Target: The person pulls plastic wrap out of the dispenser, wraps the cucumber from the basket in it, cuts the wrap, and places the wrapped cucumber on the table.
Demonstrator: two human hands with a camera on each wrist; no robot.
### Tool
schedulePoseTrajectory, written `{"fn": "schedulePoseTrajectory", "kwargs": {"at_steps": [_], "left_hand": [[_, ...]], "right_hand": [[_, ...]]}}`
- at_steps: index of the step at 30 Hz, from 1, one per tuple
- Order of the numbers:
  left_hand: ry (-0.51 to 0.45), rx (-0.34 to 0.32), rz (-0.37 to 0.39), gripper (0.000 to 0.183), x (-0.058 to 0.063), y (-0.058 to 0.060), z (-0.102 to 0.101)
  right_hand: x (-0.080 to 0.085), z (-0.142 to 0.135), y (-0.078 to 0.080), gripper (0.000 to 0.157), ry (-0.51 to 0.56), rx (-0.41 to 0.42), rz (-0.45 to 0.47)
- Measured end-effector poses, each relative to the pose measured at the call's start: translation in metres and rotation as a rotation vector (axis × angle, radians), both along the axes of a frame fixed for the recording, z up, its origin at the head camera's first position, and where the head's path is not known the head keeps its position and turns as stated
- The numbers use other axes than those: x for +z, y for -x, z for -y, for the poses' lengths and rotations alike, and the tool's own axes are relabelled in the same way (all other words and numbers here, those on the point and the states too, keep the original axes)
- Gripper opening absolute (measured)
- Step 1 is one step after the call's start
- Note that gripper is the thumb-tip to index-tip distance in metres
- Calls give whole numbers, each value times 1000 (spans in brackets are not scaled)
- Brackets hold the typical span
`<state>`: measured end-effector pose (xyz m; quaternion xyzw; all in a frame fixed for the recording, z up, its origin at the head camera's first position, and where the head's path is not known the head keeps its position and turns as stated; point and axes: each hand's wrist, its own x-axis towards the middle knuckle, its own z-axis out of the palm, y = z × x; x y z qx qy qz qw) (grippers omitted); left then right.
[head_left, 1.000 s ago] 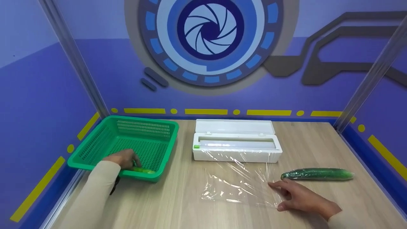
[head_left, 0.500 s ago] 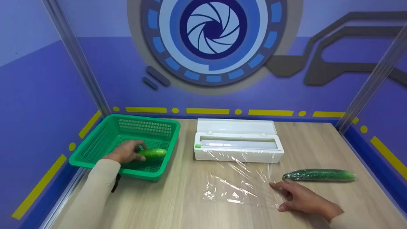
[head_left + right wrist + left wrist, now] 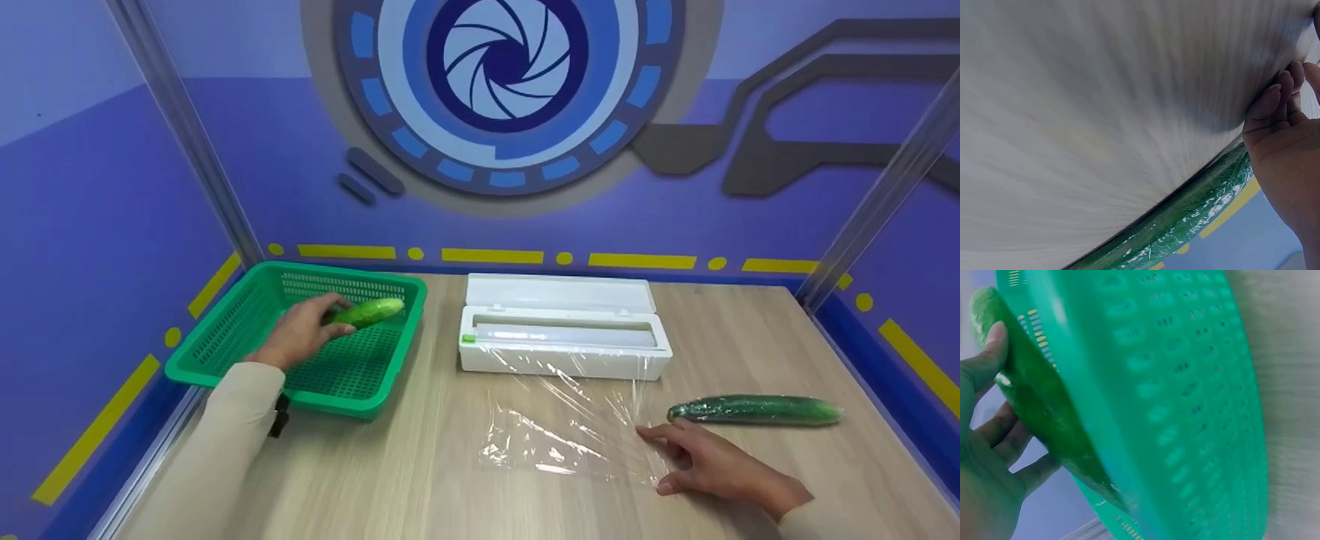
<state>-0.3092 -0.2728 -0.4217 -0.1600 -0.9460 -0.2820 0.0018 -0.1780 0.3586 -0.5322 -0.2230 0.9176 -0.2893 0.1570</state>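
My left hand (image 3: 304, 330) grips a green cucumber (image 3: 373, 313) over the green basket (image 3: 382, 386); the cucumber's pale end points right. In the left wrist view the thumb lies across the cucumber (image 3: 1044, 394), the fingers behind it, close to the basket's rim. My right hand (image 3: 712, 469) rests on the table at the right edge of a sheet of clear plastic wrap (image 3: 555, 442). Its index finger and thumb are spread apart and press that edge. Just beyond lies a second cucumber (image 3: 757, 409), covered in shiny film; the right wrist view shows this wrapped cucumber (image 3: 1185, 225) beside the hand.
A white wrap dispenser (image 3: 566, 364) stands at the back middle, its lid (image 3: 559, 292) raised and a film roll (image 3: 562, 335) inside. The wrap runs from its front onto the wooden table (image 3: 375, 480). Purple panels (image 3: 360, 217) enclose the back and sides.
My left hand has lifted the cucumber from the basket's near side, up and toward the back right. The right hand and the wrap have stayed in place.
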Motion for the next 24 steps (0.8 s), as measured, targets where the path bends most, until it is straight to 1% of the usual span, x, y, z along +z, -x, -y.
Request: {"fn": "schedulePoseTrajectory", "kwargs": {"at_steps": [3,7,11,18,24], "left_hand": [[-17,9,-33,39,4,1,-6],[-25,-4,-60,39,9,-2,-15],[-25,-23,-61,40,13,-5,-26],[-12,-46,-84,42,18,-10,-47],[15,-50,-113,43,25,-16,-69]], "right_hand": [[1,0,1,81,-16,-11,4],[1,1,1,81,-31,-27,20],[1,2,1,81,-34,-38,37],[1,1,-1,80,-13,-3,1],[1,2,-1,81,-20,-31,28]]}}
